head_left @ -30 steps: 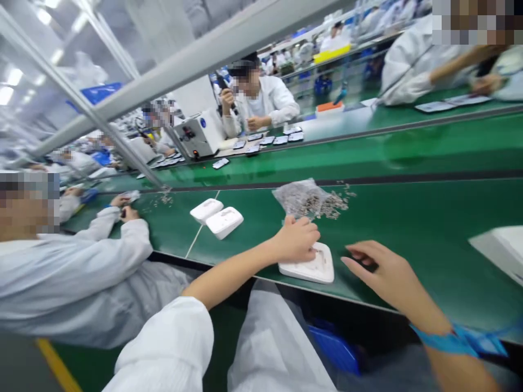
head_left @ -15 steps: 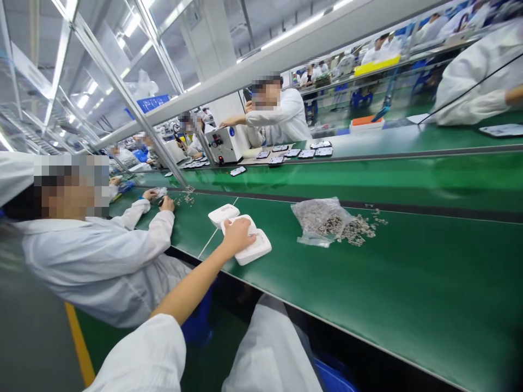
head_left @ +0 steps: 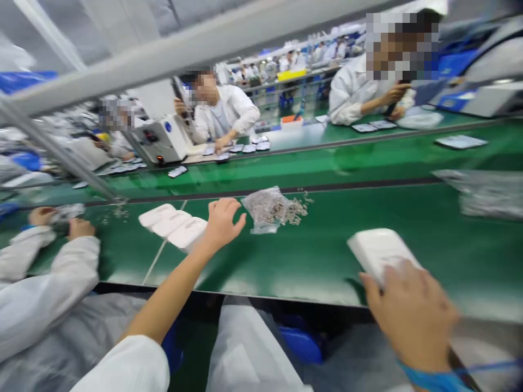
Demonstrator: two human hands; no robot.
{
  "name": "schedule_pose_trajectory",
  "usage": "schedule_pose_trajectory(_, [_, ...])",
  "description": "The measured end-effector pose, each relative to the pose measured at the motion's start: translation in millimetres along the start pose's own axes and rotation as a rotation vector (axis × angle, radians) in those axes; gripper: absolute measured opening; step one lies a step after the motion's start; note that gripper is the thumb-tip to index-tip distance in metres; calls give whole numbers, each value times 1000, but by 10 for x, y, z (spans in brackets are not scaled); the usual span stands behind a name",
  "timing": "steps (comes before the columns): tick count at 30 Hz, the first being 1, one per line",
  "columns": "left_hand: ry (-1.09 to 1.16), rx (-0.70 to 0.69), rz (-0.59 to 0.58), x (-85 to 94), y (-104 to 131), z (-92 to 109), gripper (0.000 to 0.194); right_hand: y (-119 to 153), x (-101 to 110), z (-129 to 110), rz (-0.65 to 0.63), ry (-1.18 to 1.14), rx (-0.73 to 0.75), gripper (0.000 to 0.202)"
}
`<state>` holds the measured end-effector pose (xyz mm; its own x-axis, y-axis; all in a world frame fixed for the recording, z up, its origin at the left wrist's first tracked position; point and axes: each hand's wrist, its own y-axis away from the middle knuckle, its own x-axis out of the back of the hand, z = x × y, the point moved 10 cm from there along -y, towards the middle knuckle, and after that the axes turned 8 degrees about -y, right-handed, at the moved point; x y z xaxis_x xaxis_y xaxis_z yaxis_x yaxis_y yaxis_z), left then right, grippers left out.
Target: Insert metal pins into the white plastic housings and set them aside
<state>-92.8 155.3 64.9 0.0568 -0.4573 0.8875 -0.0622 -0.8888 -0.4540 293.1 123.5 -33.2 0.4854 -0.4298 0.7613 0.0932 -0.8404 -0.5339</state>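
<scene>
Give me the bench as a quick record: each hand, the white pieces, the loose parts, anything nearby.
Left hand: open, nothing seen in it, between the white pieces and the clear bag
Right hand: at the near end of a white block; blurred, grip unclear
White pieces: three, in a slanting row
Small parts: spread at the clear bag's right side
Surface: green bench
Far right: another plastic bag

I note bright, even light; sheen on far green belt (head_left: 368, 152), 2 o'clock; right hand (head_left: 412, 313) blurred, 4 o'clock.
</scene>
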Motion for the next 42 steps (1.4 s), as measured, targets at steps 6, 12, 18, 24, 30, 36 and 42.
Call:
schedule_pose_trajectory(6, [458,-517,-127,-344,77,1570,23,173,-19,-585,-103,-103,105,21])
schedule_pose_trajectory(12, [791,-426,-389,-833,69,1808,27,-1251,-445,-328,-111,-363,68,19])
schedule_pose_trajectory(18, [871,-325,-325,-869,71,1544,27,-2243,-1602,-277,-387,-243,54,14])
schedule_pose_trajectory(24, [859,-313,-333,-912,71,1560,27,-2086,-1697,-218,-336,-284,44,17])
schedule_pose_trajectory(30, [844,-327,-334,-923,72,1557,27,-1945,-1488,-30,-218,-406,-54,22])
schedule_pose_trajectory(36, [878,-329,-317,-916,67,1540,27,-1891,-1479,53,-223,-562,-127,22])
schedule_pose_trajectory(42, [856,-326,-355,-944,70,1557,28,-1893,-1486,109,-245,-640,-149,30])
